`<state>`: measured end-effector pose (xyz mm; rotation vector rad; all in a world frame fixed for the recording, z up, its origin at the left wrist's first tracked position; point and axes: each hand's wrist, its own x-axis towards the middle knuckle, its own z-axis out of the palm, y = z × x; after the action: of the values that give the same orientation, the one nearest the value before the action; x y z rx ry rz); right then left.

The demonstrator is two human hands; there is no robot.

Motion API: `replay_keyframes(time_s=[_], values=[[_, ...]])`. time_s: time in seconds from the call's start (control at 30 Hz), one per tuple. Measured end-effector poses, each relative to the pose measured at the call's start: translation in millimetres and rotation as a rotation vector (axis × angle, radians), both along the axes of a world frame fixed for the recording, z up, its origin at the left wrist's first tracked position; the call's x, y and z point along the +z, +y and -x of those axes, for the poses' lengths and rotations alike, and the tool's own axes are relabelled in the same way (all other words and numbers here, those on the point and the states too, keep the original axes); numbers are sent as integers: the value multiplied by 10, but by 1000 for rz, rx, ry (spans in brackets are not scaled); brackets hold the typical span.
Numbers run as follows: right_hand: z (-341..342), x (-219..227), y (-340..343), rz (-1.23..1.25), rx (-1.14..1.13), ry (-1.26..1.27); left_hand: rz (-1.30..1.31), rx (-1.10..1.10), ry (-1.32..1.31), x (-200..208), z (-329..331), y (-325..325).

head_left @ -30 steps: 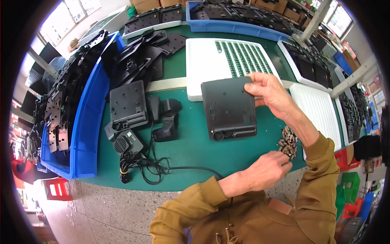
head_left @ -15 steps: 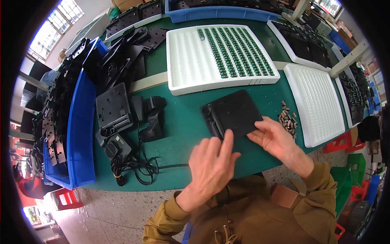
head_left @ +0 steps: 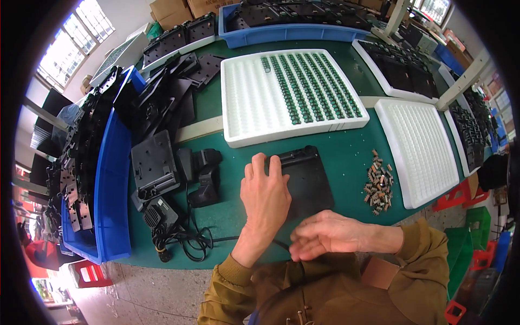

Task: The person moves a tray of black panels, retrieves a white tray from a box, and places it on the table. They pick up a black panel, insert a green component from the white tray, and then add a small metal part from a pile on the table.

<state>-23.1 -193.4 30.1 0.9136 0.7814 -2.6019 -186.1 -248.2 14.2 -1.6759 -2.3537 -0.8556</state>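
Note:
A flat black plastic panel with a ribbed, tube-like far edge lies on the green table in front of me. My left hand grips its left side, fingers bent over toward the far edge, covering part of it. Close to the panel's near edge is my right hand, its fingers loosely stretched to the left and slightly blurred. A black cable runs across the table toward the right fingertips; no grip on it shows.
A white foam tray with rows of small green boards stands beyond the panel. Small metallic parts are heaped at right beside another foam tray. At left are a blue bin, a black plastic housing and a black adapter.
The panel has turned, its ribbed edge now facing away, and come down nearer the table. My right hand let go and moved down-left; my left hand moved up onto the panel.

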Motion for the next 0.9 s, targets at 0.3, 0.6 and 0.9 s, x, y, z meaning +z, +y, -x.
replay_keyframes(time_s=[0.3,0.6,0.9], values=[[1184,313,1702,-1921,-188,276,-73,11,-42,-113,179,33],[2292,-168,2536,-2283,-116,-91,-94,67,-154,-129,182,67],[2422,-194,2673,-2518,-12,-67,-53,-15,-21,-171,215,108]])
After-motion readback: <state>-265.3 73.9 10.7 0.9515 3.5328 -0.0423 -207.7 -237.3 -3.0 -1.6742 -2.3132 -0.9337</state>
